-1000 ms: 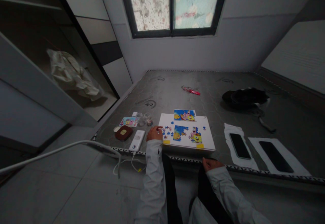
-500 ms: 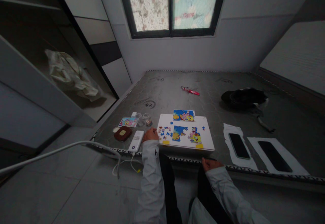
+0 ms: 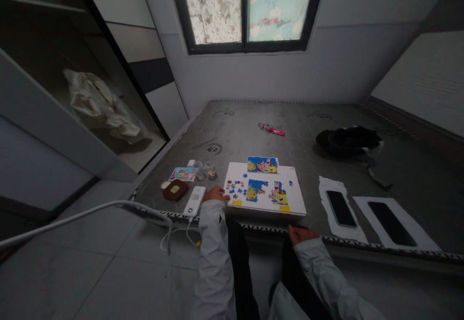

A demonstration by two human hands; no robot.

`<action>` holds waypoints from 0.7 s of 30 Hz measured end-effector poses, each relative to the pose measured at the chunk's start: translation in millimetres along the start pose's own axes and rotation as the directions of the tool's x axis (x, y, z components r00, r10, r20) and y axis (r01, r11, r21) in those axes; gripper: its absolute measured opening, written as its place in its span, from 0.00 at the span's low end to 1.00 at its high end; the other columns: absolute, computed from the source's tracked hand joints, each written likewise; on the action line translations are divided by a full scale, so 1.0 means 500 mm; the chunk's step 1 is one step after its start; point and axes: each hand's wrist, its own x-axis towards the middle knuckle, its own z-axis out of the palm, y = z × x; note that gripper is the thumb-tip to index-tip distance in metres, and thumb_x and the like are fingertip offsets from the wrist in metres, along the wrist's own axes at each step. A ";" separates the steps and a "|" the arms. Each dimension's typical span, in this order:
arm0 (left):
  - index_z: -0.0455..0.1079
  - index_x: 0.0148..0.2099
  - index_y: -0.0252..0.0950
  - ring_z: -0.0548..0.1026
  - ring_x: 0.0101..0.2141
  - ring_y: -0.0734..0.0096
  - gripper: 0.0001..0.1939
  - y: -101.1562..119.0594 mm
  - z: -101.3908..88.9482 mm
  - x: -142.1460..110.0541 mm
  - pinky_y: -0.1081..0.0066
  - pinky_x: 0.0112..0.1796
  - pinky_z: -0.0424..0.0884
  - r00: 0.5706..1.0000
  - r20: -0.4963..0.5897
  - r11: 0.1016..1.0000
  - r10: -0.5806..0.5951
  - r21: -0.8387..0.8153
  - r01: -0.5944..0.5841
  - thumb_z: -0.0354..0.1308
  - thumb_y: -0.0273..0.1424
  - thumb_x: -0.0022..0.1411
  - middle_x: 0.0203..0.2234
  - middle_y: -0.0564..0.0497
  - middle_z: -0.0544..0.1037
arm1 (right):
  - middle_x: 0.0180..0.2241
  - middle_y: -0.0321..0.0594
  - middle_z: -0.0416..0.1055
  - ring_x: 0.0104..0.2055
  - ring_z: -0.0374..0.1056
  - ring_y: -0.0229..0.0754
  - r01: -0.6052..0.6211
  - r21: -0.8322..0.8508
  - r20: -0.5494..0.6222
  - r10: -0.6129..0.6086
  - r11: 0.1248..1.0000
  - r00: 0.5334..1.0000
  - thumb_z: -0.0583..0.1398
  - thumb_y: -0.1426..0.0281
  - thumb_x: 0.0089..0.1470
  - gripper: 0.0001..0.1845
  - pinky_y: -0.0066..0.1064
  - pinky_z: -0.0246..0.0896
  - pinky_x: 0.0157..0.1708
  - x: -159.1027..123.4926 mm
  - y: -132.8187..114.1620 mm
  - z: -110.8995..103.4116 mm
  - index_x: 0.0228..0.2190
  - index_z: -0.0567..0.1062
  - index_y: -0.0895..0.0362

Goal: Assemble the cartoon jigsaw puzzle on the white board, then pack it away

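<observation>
Left hand (image 3: 215,194): has slid back off the white box (image 3: 296,198) to its nine o'clock edge, beside the power bank (image 3: 195,201); whether the fingers pinch anything, I cannot tell.
Right hand (image 3: 302,234): curled at five o'clock by the mattress edge; contents hidden.
Puzzle: on the box; loose pieces (image 3: 242,184) at nine lie uncovered, two joined sections (image 3: 253,192) sit apart centrally, so joining looks unfinished; picture card (image 3: 263,164) at twelve.
Mattress (image 3: 235,126): grey; two phones (image 3: 341,208) towards four.
Room: window (image 3: 244,10) at twelve, cupboard (image 3: 152,76) at ten.
</observation>
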 end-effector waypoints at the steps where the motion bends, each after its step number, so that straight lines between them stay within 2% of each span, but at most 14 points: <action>1: 0.74 0.38 0.42 0.78 0.39 0.66 0.14 0.000 0.000 0.001 0.73 0.40 0.69 1.000 0.021 1.000 0.001 0.009 -0.001 0.69 0.37 0.47 0.35 0.53 0.82 | 0.21 0.40 0.73 0.24 0.64 0.38 -0.003 0.001 0.005 0.003 1.000 1.000 0.47 0.57 0.61 0.29 0.30 0.44 0.25 0.000 0.000 0.000 0.19 0.77 0.54; 5: 0.74 0.39 0.42 0.78 0.39 0.67 0.16 0.002 0.003 0.002 0.73 0.39 0.70 0.998 0.058 0.999 0.004 0.032 -0.006 0.68 0.37 0.47 0.36 0.52 0.82 | 0.20 0.39 0.72 0.23 0.63 0.38 -0.004 0.004 -0.002 0.004 1.000 1.000 0.48 0.57 0.61 0.29 0.30 0.43 0.24 -0.001 0.000 0.000 0.18 0.76 0.54; 11: 0.75 0.36 0.42 0.78 0.41 0.65 0.12 0.009 0.009 -0.002 0.71 0.41 0.70 0.999 0.025 0.999 -0.035 0.013 0.034 0.67 0.37 0.47 0.38 0.52 0.82 | 0.20 0.39 0.72 0.23 0.64 0.38 0.001 -0.016 -0.013 -0.001 1.000 1.000 0.48 0.57 0.62 0.28 0.30 0.43 0.24 -0.001 0.000 0.002 0.18 0.76 0.54; 21: 0.75 0.33 0.43 0.78 0.41 0.62 0.12 0.008 0.017 0.001 0.69 0.39 0.69 0.998 -0.028 0.999 -0.053 0.002 0.053 0.68 0.38 0.44 0.37 0.50 0.82 | 0.20 0.38 0.72 0.23 0.64 0.37 -0.003 -0.028 0.003 0.003 1.000 1.000 0.49 0.57 0.62 0.28 0.29 0.42 0.24 -0.001 -0.004 -0.004 0.18 0.76 0.53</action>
